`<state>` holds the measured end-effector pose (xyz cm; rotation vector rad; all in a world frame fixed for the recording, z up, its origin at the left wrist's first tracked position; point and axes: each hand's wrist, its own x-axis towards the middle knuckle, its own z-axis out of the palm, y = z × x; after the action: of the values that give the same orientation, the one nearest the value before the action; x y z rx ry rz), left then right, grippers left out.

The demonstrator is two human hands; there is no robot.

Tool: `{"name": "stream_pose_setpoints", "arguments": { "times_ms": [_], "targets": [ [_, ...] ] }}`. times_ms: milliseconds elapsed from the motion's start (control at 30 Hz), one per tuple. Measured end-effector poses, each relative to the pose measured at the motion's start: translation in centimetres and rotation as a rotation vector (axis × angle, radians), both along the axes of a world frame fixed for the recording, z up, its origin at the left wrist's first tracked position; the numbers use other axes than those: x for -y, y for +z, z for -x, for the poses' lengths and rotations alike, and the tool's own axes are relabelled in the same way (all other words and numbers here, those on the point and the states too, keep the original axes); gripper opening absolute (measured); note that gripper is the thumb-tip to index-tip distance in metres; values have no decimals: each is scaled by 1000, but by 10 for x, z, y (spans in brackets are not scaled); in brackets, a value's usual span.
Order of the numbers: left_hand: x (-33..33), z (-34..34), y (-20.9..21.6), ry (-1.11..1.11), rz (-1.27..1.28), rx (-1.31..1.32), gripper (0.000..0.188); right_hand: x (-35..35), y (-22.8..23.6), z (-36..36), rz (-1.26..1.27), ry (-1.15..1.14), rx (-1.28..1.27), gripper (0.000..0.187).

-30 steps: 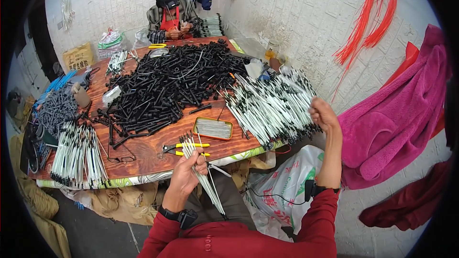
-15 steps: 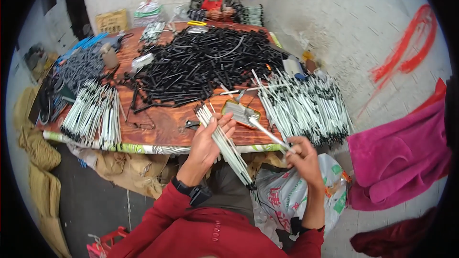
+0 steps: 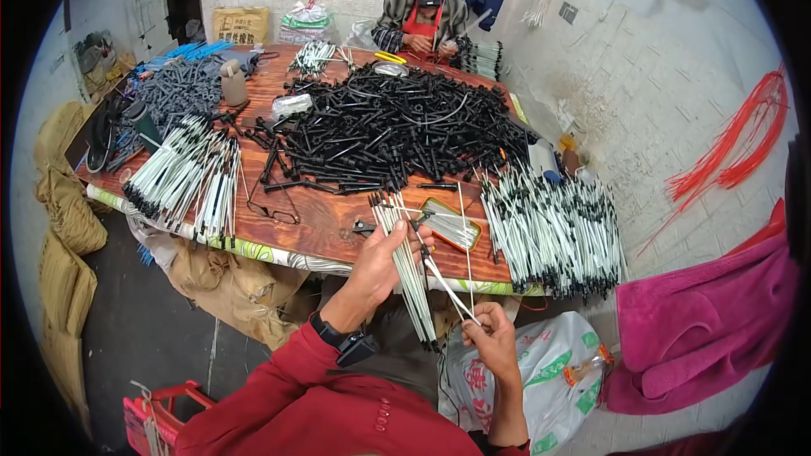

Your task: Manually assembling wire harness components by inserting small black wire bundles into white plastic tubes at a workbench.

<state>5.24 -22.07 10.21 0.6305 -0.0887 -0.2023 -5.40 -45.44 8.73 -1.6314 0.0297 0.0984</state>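
Observation:
My left hand (image 3: 374,268) is wrapped loosely round a bundle of thin white rods (image 3: 411,287) with dark tips, slanting over the table's near edge. Lower and to the right, the fingers of my right hand (image 3: 490,338) pinch the near ends of a few white rods (image 3: 449,289). Their far ends reach up towards my left hand's fingertips, where a small black piece shows; whether they touch it is hard to tell. Just beyond lies an orange-rimmed tray (image 3: 478,241) with thin pale pieces in it. A black-handled tool (image 3: 363,226) lies beside my left hand, partly hidden.
A big heap of black plastic pieces (image 3: 397,127) covers the table's middle. Piles of white rods lie at right (image 3: 553,236) and left (image 3: 187,177). Eyeglasses (image 3: 274,211) rest near the front edge. Across the table a person (image 3: 427,21) works. A plastic bag (image 3: 541,371) hangs below my right hand.
My right hand has moved left, closer to the bundle, and the rods in it now fan apart. My left hand keeps its bundle. The view has shifted, showing more of the far wall.

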Motion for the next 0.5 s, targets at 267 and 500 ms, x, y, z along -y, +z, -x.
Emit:
{"name": "stream_pose_setpoints", "arguments": {
  "times_ms": [267, 500],
  "targets": [
    [-1, 4, 6, -88, 176, 37, 39, -8, -24, 4, -401, 232, -206, 20],
    [-5, 6, 11, -48, 120, 40, 43, -25, -15, 11, -224, 136, -117, 20]
  ]
}}
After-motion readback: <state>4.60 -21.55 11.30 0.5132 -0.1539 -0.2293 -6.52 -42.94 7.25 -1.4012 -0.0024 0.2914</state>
